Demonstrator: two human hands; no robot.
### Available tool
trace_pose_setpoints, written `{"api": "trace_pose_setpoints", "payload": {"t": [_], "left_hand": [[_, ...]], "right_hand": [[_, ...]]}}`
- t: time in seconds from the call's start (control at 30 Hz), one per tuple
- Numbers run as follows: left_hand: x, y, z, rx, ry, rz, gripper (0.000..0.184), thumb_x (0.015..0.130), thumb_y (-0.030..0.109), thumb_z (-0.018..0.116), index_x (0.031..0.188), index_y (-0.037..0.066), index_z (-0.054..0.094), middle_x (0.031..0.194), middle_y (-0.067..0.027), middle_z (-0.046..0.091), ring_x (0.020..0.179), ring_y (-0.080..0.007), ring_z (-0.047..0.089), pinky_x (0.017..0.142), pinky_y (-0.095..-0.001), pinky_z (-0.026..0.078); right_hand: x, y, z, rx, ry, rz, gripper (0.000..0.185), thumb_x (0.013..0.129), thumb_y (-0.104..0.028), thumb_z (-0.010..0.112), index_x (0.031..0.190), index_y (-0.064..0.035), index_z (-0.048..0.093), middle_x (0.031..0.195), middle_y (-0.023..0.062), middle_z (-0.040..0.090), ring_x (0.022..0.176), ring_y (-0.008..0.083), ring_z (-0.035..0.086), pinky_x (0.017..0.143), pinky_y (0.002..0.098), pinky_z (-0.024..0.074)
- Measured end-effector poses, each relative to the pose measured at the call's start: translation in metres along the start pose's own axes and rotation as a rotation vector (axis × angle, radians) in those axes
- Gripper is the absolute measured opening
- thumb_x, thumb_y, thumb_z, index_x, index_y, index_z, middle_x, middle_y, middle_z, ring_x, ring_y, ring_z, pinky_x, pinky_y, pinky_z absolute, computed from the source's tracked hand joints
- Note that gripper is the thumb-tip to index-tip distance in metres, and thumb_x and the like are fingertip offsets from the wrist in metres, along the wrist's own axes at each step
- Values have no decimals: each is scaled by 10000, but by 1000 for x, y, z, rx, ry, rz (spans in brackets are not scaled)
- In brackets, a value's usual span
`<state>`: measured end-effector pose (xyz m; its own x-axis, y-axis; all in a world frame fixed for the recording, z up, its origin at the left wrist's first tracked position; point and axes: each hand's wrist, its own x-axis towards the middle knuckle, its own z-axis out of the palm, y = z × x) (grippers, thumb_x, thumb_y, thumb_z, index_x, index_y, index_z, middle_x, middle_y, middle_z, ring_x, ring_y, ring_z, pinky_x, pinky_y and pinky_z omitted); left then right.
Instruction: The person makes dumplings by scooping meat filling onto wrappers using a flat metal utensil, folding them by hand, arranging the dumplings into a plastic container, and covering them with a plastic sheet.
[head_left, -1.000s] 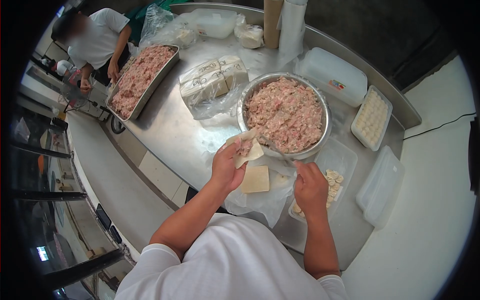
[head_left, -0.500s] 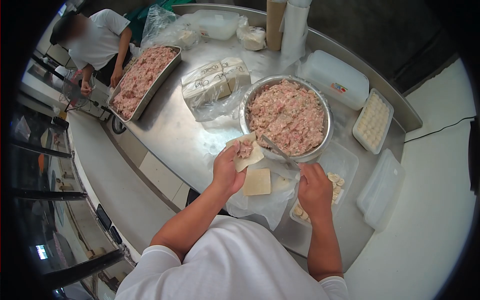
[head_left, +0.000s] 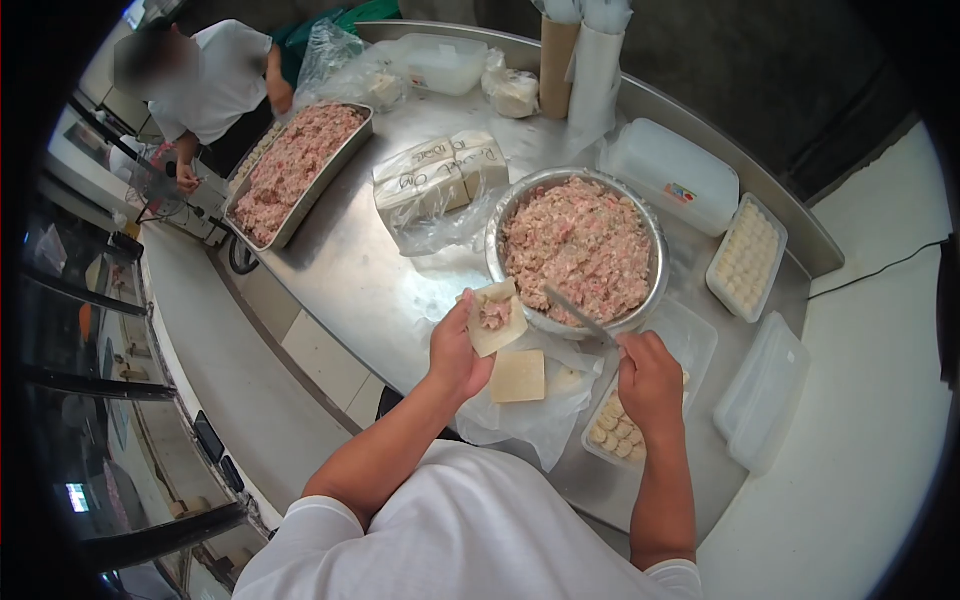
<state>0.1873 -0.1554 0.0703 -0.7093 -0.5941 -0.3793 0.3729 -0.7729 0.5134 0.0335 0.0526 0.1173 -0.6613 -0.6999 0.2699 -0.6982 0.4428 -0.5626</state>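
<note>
My left hand holds a square dumpling wrapper with a lump of minced meat on its middle. In my right hand is a flat metal spatula or blunt knife, its tip over the near rim of a steel bowl. Pinkish meat filling heaps up inside that bowl. Below my left hand, a pile of square wrappers lies on a plastic sheet. Under my right wrist, a clear container holds several finished dumplings, partly hidden by the hand.
A long metal tray of meat stands at the left, near another person. Behind the bowl are a wrapped, hand-labelled package and a plastic tub. A tray of dumplings and a clear lid lie right.
My right hand has shifted slightly right and down with the spatula, uncovering more dumplings. The wrapper in my left hand has turned and opened upward. The whole view has shifted a little.
</note>
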Motion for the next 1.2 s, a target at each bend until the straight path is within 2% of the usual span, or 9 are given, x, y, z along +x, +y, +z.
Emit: {"api": "trace_pose_setpoints", "payload": {"t": [0.1, 0.2, 0.3, 0.53, 0.7, 0.77, 0.87, 1.0, 1.2], "left_hand": [[0, -2, 10, -41, 17, -22, 398, 1085, 335, 430, 1289, 5, 520, 1290, -165, 602, 1215, -294, 586, 1109, -448, 425], [2, -6, 12, -69, -19, -62, 423, 1087, 351, 424, 1296, -3, 519, 1293, -180, 600, 1215, -307, 584, 1107, -455, 425], [-1, -3, 10, -44, -34, -42, 458, 1082, 382, 424, 1317, -1, 515, 1323, -190, 591, 1240, -322, 571, 1121, -467, 410], [-2, 7, 21, -39, -26, -51, 507, 1078, 411, 417, 1323, -20, 520, 1338, -185, 588, 1260, -322, 560, 1130, -461, 403], [4, 3, 14, -60, -39, -100, 487, 1080, 385, 410, 1336, -15, 517, 1333, -181, 593, 1257, -330, 564, 1136, -463, 400], [3, -3, 13, -77, -68, -131, 477, 1079, 374, 410, 1341, -10, 516, 1332, -179, 595, 1253, -333, 567, 1135, -466, 402], [4, -13, 14, -69, -117, -146, 443, 1079, 350, 432, 1312, -9, 546, 1301, -173, 619, 1217, -309, 594, 1100, -450, 440], [7, -9, 14, -2, -29, -144, 434, 1081, 393, 420, 1223, 22, 595, 1237, -146, 650, 1198, -301, 602, 1084, -454, 449], [-15, 20, 41, -239, -367, -113, 584, 1070, 532, 348, 1349, 50, 524, 1306, -138, 610, 1201, -302, 601, 1110, -465, 432]], "right_hand": [[-4, -5, -2, 131, -67, -133, 240, 817, 4, 618, 1028, -82, 694, 938, 110, 652, 787, 352, 664, 688, 432, 544], [-9, -9, 8, 131, -130, -96, 231, 820, -2, 617, 1027, -75, 691, 940, 120, 651, 823, 358, 663, 706, 438, 543], [-3, 1, 13, 78, 14, -5, 212, 833, -10, 608, 1016, -77, 691, 929, 137, 643, 876, 360, 662, 741, 456, 539], [18, 81, -21, -246, -235, 172, 144, 857, -95, 617, 968, -104, 708, 962, 152, 647, 890, 389, 652, 759, 487, 527], [12, 15, -53, -457, -268, 187, 154, 864, -78, 622, 973, -117, 724, 906, 153, 616, 846, 366, 654, 723, 477, 524], [-2, 0, -39, -6, 11, -28, 237, 814, -20, 658, 1022, -100, 740, 841, 148, 590, 777, 333, 634, 704, 427, 515], [-16, -13, -1, 4, 20, -185, 229, 821, -16, 667, 1017, -112, 739, 854, 103, 566, 766, 314, 612, 661, 435, 503], [-26, -4, 36, 49, -8, -213, 218, 812, -23, 691, 1013, -94, 738, 857, 99, 571, 765, 304, 606, 664, 420, 501], [-19, -33, -7, 188, 35, -160, 267, 818, 2, 692, 1073, -64, 730, 872, 105, 578, 762, 291, 603, 674, 387, 497]]}}
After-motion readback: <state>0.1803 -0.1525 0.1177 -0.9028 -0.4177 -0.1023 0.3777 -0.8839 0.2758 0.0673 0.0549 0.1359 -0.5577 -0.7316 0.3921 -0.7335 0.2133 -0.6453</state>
